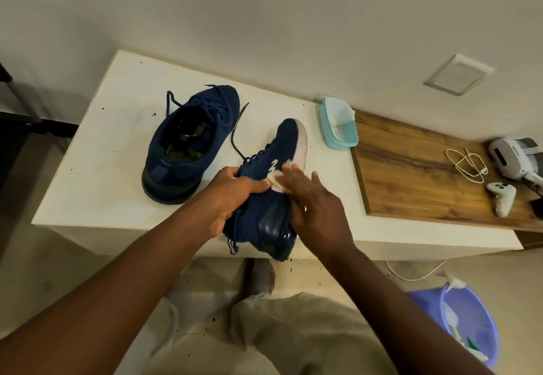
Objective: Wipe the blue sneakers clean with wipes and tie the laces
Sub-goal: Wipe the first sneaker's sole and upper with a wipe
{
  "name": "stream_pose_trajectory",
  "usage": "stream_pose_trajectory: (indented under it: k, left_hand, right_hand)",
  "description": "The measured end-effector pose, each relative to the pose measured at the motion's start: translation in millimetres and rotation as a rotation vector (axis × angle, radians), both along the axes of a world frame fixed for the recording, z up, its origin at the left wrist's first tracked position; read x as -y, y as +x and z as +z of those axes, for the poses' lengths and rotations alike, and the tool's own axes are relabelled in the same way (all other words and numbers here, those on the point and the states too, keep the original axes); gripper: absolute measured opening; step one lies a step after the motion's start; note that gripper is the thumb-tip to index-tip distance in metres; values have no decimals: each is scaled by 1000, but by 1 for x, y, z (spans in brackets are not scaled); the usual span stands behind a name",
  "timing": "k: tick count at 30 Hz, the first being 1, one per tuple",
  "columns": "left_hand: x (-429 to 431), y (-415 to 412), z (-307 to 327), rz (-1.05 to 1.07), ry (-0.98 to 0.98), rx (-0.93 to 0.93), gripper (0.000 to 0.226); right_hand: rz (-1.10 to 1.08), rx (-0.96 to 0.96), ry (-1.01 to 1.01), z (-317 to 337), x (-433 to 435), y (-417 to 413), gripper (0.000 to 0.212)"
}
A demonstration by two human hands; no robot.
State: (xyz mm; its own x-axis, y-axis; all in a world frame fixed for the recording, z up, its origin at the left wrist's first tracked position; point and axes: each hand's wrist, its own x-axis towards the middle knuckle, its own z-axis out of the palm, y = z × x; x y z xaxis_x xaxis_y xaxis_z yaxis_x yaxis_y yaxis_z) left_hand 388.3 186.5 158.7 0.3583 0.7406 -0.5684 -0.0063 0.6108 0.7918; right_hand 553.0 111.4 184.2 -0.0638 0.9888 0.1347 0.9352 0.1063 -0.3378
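Wipe [276,182] mostly hidden under blurred R hand [317,208]; headset [514,158] cut off at edge.

The sneaker [258,198] gripped in my left hand [232,195] is matt blue knit cloth with a glossy, smooth heel cap [271,227], the wipe [276,182] under my right hand [317,213] looks like soft white paper, and right of that hand lies a grained wooden board [411,174].

Controller [501,196] and cable [467,166] lie on wooden board [411,174].
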Motion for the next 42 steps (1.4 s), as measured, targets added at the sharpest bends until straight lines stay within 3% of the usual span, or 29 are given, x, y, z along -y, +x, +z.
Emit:
stream_pose_trajectory:
  k: [5, 9, 12, 17, 21, 27, 32, 35, 38, 42]
  left_hand:
    - [8, 7, 6, -41, 34, 25, 51]
    - [14, 8, 12, -71, 103, -14, 40]
    - [13, 6, 14, -64, 111, -17, 36]
    - [14, 10, 17, -38, 111, 7, 38]
    - [20, 10, 19, -22, 156, 13, 37]
    - [25, 15, 21, -16, 164, 43, 22]
    - [22, 20, 21, 56, -41, 191, 23]
    - [27, 24, 27, 24, -115, 307, 20]
    - [31, 28, 26, 21, -75, 282, 19]
    - [28, 24, 21, 97, -59, 241, 21]
  right_hand:
    - [-55, -116, 131, 0, 29, 6, 30]
    - [-191, -230, 247, 6, -1, 26, 19]
    - [-298, -332, 192, 15, -35, 36, 17]
    - [-426, -318, 51, 23, -95, 47, 20]
    - [-474, -265, 0, 24, -84, 39, 24]
    - [-405, -318, 180, 5, 11, 16, 24]
    - [-43, -270, 155, -5, 49, -7, 27]
    - [-150, -237, 217, -1, 25, 4, 29]
    - [-314, -257, 186, 3, 9, 6, 38]
    - [-134, -263, 139, 3, 56, -32, 28]
